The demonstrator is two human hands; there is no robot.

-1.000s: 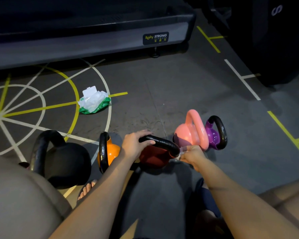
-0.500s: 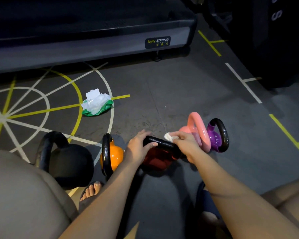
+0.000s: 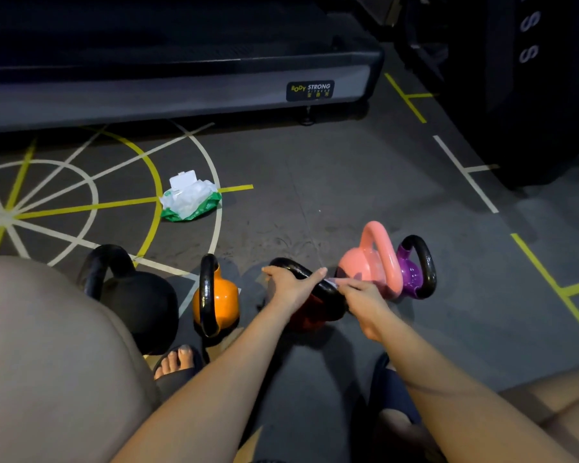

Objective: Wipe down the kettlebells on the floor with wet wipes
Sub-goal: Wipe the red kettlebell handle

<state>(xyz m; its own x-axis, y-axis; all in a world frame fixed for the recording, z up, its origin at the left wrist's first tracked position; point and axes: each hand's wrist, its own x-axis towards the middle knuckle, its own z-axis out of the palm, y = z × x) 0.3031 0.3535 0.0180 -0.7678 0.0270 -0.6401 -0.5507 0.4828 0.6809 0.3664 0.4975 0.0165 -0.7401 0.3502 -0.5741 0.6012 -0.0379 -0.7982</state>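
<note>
Several kettlebells stand in a row on the grey floor: a large black one [image 3: 137, 302], an orange one [image 3: 223, 300], a red one [image 3: 310, 317] with a black handle, a pink one [image 3: 368, 262] and a purple one [image 3: 411, 272]. My left hand [image 3: 290, 285] grips the red kettlebell's black handle from above. My right hand [image 3: 361, 294] pinches a white wet wipe [image 3: 331, 281] against the right part of that handle. Most of the wipe is hidden under my fingers.
An open green pack of wet wipes [image 3: 191, 200] lies on the floor to the far left. A treadmill base [image 3: 181, 91] runs along the back, and a dark machine [image 3: 532, 95] stands at the right. My knees and sandalled foot [image 3: 176, 362] fill the foreground.
My right hand slid the wipe along the red kettlebell's handle, from its right end up over the top and back down to the right. My left hand kept hold of the handle.
</note>
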